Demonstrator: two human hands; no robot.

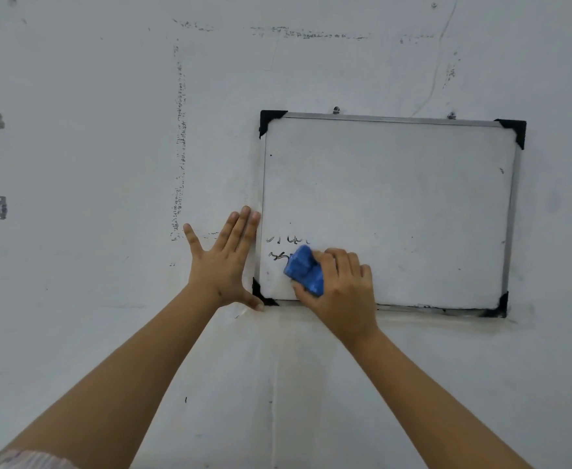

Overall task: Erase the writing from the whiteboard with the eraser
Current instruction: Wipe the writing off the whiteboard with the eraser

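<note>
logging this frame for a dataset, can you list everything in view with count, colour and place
whiteboard: one, white with a grey frame and black corners, hung on the wall, right of centre
writing: a few black strokes, lower left of the whiteboard, just left of and above the eraser
eraser: one, blue, pressed on the whiteboard's lower left
wall: one, pale grey, scuffed with dark marks, fills the view
left hand: one, open and flat on the wall, beside the whiteboard's left edge
right hand: one, gripping the eraser
</note>
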